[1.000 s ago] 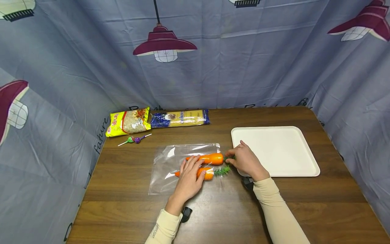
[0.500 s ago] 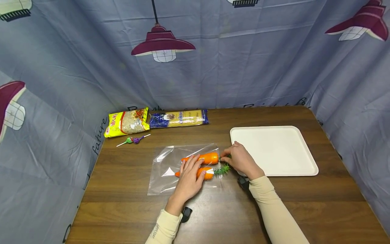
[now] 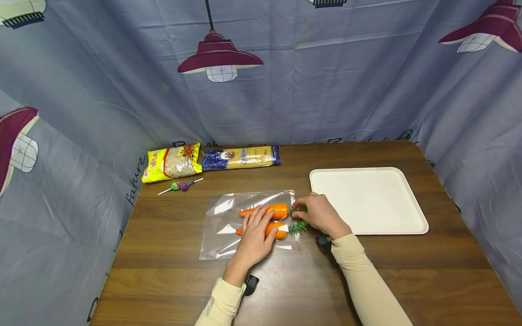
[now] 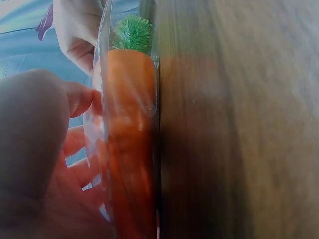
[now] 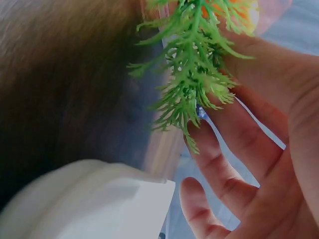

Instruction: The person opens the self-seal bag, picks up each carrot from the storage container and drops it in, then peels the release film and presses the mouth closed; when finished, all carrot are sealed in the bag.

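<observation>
A clear plastic bag (image 3: 220, 226) lies flat on the wooden table with two orange carrots in it, their leafy green tops poking out at its right end. My left hand (image 3: 256, 237) rests over the bag, its extended fingers lying across both carrots. The near carrot (image 3: 281, 232) shows through the film, also in the left wrist view, where the same carrot (image 4: 130, 94) lies along the tabletop. At the bag's mouth, my right hand (image 3: 322, 215) pinches the green top of the far carrot (image 3: 279, 210). In the right wrist view, green fronds (image 5: 192, 74) partly cover the fingertips.
To the right stands a white tray (image 3: 379, 201), its left edge close to my right hand. Along the back left lie a yellow bag of grain (image 3: 175, 164) and a blue-and-gold pasta packet (image 3: 241, 158). Two lollipops (image 3: 179, 186) lie in front of them.
The far carrot has slid left, deeper into the bag, and my right hand has moved left with its green top. My left hand stays in place over the bag.
</observation>
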`<action>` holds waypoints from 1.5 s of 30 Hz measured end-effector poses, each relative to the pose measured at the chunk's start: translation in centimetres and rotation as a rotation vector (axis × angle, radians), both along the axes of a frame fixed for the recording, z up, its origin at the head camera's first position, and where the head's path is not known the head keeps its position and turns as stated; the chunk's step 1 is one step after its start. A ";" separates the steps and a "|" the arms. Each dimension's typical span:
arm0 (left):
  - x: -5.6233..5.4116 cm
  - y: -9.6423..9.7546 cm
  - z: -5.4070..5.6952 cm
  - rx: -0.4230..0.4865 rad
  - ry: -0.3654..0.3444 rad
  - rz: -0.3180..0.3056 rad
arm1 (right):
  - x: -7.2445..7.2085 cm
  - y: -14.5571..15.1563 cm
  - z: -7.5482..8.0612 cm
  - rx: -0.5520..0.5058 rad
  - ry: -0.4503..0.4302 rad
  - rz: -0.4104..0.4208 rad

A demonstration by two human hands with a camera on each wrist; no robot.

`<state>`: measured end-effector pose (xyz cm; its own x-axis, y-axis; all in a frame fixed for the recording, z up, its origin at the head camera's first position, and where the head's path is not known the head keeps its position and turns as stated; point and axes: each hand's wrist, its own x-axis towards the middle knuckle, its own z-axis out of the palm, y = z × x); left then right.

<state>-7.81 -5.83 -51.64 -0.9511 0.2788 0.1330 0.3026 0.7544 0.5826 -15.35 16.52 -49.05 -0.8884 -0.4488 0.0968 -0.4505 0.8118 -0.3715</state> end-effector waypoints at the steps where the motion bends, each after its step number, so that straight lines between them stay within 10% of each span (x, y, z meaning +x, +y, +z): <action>1: 0.0 0.0 0.0 0.000 0.000 -0.001 | 0.1 0.1 0.0 0.007 -0.003 -0.004; 13: 0.0 0.2 0.2 0.001 -0.002 -0.006 | 0.8 -0.2 0.3 0.017 0.003 -0.057; 21: 0.1 0.2 0.0 -0.010 -0.008 -0.011 | 6.0 1.6 1.3 -0.153 0.095 -0.080; 28: -0.6 -0.3 2.2 -0.049 0.023 -0.023 | 10.5 1.8 0.0 -0.268 -0.081 -0.118; 37: -7.4 -1.4 8.5 -0.026 -0.202 -0.143 | 13.3 1.7 -1.0 -0.275 -0.320 -0.231; 45: -15.1 0.5 6.8 -0.132 -0.408 -0.291 | 13.9 1.7 -1.0 -0.374 -0.559 -0.346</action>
<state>-22.94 -5.29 -44.79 -0.7991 0.5285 -0.2866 0.2788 0.7481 0.6021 -1.47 18.21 -50.01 -0.9342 -0.1613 -0.3181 0.1429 0.6478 -0.7483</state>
